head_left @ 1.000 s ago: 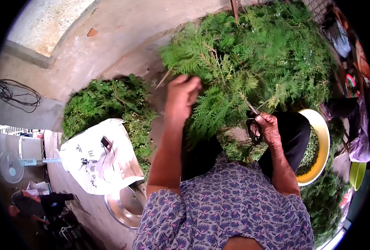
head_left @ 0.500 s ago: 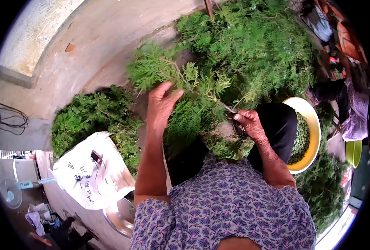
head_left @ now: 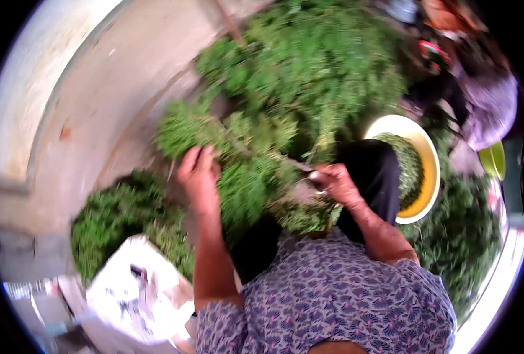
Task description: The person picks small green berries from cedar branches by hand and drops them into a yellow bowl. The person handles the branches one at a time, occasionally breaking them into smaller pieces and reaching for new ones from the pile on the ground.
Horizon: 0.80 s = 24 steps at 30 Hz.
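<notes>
My right hand (head_left: 337, 183) is closed around the woody stem end of a leafy conifer branch (head_left: 238, 141), with flat, scale-like green sprays. The branch stretches up and left, in front of my knees. By its left-hand foliage is my left hand (head_left: 200, 177), fingers bent and slightly apart, smeared a little by motion. I see nothing held in it, though sprays partly overlap its edge. To the right of my knee stands a yellow basin (head_left: 432, 183) with many small green pieces (head_left: 412, 171) inside.
A large heap of conifer branches (head_left: 315, 65) lies ahead. Another pile (head_left: 120, 206) sits at left, beside a white sack (head_left: 111, 283) with a dark phone-like object on it. More greenery (head_left: 462, 236) lies at right. A person in a purple top (head_left: 489, 112) is near a green-yellow tub (head_left: 493, 160).
The whole view has shifted and blurred as my head turned. My left hand has moved away from the branch's middle, toward its outer left foliage. My right hand keeps hold of the stem.
</notes>
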Available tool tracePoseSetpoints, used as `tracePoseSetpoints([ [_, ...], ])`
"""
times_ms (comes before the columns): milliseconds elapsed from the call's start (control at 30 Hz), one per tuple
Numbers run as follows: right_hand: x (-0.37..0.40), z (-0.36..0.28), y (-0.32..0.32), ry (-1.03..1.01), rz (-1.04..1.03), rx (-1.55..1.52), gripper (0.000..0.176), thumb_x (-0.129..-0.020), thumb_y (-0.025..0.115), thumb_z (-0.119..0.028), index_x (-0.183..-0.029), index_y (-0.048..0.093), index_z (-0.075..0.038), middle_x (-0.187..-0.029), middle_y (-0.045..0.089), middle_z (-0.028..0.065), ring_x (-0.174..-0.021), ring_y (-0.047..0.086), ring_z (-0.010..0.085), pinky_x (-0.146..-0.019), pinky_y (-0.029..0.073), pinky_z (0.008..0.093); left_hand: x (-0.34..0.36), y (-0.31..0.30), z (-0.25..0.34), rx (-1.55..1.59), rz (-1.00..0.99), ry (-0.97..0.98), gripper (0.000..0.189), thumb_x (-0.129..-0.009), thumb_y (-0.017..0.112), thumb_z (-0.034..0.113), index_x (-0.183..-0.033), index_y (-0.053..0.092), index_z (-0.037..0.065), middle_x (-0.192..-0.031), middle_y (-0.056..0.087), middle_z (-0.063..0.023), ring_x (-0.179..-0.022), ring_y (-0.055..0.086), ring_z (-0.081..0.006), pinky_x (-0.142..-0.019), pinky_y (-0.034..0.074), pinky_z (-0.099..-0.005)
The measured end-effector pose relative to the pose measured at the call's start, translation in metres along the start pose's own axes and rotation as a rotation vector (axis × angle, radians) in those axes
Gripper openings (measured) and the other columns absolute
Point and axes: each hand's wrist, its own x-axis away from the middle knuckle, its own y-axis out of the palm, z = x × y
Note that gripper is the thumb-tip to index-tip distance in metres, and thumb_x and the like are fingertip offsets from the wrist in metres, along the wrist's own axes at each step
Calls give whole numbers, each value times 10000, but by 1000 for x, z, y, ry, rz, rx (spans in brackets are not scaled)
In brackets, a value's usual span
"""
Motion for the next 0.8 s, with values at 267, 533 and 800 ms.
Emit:
tracePoseSetpoints([
  [267, 14, -2, -28, -3, 90, -58, 144, -822, 611, -90, -723, 611, 14, -596, 494, 6, -583, 419, 67, -538, 362, 234, -33, 14, -7, 749, -456, -406, 139, -826, 555, 172, -874, 514, 48, -856, 546, -80, -474, 345, -90, -350, 233, -182],
  [533, 15, -3, -39, -72, 19, -91, 316, -819, 633, -200, -613, 490, -8, -566, 399, -12, -558, 328, 83, -505, 316, 246, -91, -21, -31, 128, -492, -239, 279, -851, 515, 134, -1095, 429, 32, -904, 524, -152, -714, 507, -210, -568, 400, -308],
  [800, 9, -1, -37, -83, -37, -47, 321, -826, 619, -222, -630, 490, -3, -574, 366, -2, -573, 309, 100, -506, 309, 262, -20, 8, -22, 832, -1179, -216, 545, -801, 605, 332, -1218, 441, 21, -1194, 491, -216, -1151, 440, -359, -916, 403, -520],
])
